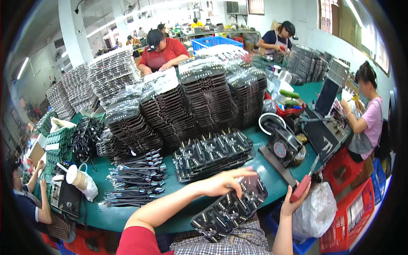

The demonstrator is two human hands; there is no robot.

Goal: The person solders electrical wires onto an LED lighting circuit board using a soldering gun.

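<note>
My left hand [223, 182] reaches over a black circuit board panel [227, 213] with white components, tilted at the table's near edge above my lap. Its fingers stretch out to the right, slightly blurred, and one digit points down against the panel. My right hand [294, 203] is closed around the red handle of a soldering iron [301, 189], whose metal tip points up and away. Just beyond my left hand lies a low stack of similar black panels [212, 155]. To its left are bundles of short black cables [136, 178] with pale ends.
Tall stacks of black panels [204, 93] rise across the green table [102, 214]. A solder spool [76, 176] stands left. A small black fan unit [284, 146] sits right, near a white plastic bag [314, 210] and a red crate [348, 216]. Other people work around the table.
</note>
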